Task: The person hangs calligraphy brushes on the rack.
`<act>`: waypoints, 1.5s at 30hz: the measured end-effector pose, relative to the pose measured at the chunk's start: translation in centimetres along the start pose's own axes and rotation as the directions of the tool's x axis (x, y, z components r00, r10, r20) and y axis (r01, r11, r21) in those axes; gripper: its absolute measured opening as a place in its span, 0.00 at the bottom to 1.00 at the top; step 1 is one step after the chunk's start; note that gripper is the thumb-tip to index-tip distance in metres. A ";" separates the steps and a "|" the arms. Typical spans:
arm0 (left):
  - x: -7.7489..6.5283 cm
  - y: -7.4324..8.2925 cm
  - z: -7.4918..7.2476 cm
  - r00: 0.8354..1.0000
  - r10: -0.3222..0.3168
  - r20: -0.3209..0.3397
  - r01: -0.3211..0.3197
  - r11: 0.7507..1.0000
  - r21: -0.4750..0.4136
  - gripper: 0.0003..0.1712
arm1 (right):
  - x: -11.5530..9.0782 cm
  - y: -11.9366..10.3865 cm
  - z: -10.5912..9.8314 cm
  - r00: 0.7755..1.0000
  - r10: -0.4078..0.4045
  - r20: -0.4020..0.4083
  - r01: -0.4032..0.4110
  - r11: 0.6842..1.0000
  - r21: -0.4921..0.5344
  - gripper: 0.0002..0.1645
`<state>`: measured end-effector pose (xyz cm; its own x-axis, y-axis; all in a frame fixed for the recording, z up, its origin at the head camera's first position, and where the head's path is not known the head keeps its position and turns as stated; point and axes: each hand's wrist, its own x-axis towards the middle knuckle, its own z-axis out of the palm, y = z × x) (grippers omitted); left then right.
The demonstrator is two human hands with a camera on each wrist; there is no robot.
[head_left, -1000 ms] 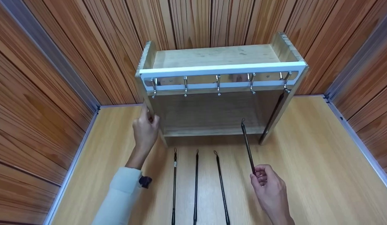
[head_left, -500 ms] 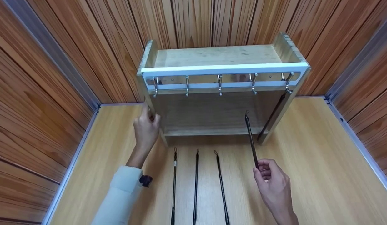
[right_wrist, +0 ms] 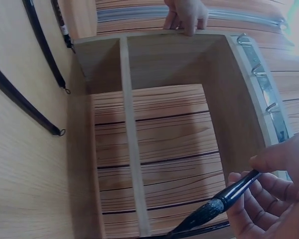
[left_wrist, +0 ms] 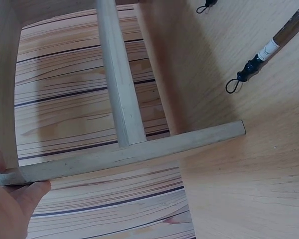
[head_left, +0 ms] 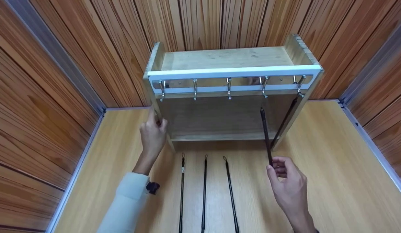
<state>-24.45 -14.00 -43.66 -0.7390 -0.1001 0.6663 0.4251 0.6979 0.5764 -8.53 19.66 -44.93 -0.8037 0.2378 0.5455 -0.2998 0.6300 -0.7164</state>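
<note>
My right hand (head_left: 289,184) pinches a black calligraphy brush (head_left: 267,136) between thumb and fingers, loop end up. Its faint loop overlaps the space just under the second hook (head_left: 265,89) from the right. In the right wrist view, the brush's dark tapered bristles (right_wrist: 202,214) point away from the hooks. My left hand (head_left: 153,134) grips the left side post of a wooden rack (head_left: 226,58), thumb and fingers on either side of the wood. Another brush (head_left: 286,118) hangs from the rightmost hook (head_left: 301,86).
Three more brushes lie in front of the rack with loops toward it: a left one (head_left: 181,194), a middle one (head_left: 204,191) and a right one (head_left: 231,194). A white rail (head_left: 200,73) carries several metal hooks. Wood-panelled walls (head_left: 74,42) enclose the wooden tabletop (head_left: 336,155).
My right hand has moved up and slightly right, carrying the brush's loop end from over the rack's lower opening to just below the second hook from the right. My left hand keeps its grip.
</note>
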 end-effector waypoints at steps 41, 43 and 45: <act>-0.1 -0.2 0.1 1.000 0.011 -0.017 -0.011 1.000 -0.007 0.22 | 1.5 -0.2 -0.5 0.999 -0.017 -0.036 0.020 0.996 0.085 0.12; -0.1 -0.2 0.1 1.000 0.006 -0.011 -0.007 1.000 -0.011 0.23 | 1.6 -0.1 -0.5 0.999 -0.020 -0.032 0.022 0.997 0.078 0.12; -0.1 -0.3 0.1 1.000 0.004 -0.007 -0.004 1.000 -0.012 0.23 | 1.7 0.0 -0.5 0.999 -0.026 -0.029 0.028 0.997 0.066 0.12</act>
<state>-24.50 -14.09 -43.95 -0.7338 -0.1022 0.6717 0.4342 0.6898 0.5793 -9.58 20.41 -43.78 -0.7805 0.2429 0.5760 -0.3551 0.5861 -0.7283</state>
